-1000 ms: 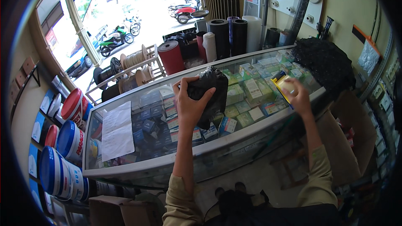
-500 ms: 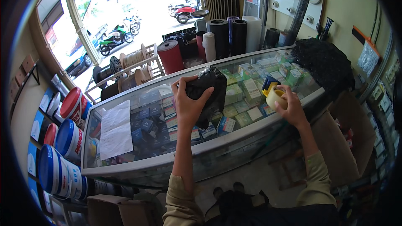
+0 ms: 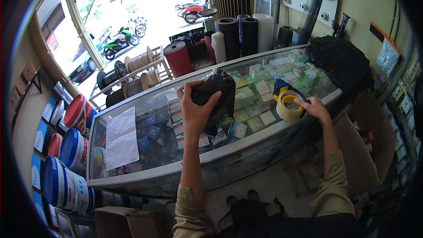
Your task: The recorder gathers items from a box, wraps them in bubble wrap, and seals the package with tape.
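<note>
My left hand (image 3: pixel 196 108) grips a bundle wrapped in black plastic (image 3: pixel 222 94), thumb on its near side and fingers around its left side. The bundle rests upright on a glass-topped display counter (image 3: pixel 246 147). To the right, my right hand (image 3: pixel 315 109) has its fingers closed on the right side of a tape dispenser (image 3: pixel 290 105). This dispenser is blue and yellow and carries a roll of pale yellow tape. It is over the counter's near edge; whether it touches the glass I cannot tell. Some fingers of the right hand are hidden behind it.
Small boxes (image 3: pixel 264 92) fill the case beneath the glass. A paper sheet (image 3: pixel 121 137) lies at the left, black plastic (image 3: pixel 339 66) is heaped at the right end. Paint buckets (image 3: pixel 72 147) stand left, rolls of sheeting (image 3: pixel 229 37) behind, an open carton (image 3: pixel 365 150) at right.
My right hand has shifted slightly right and lower, and the dispenser has turned so the tape roll's open ring shows. My left hand and the black bundle have hardly moved.
</note>
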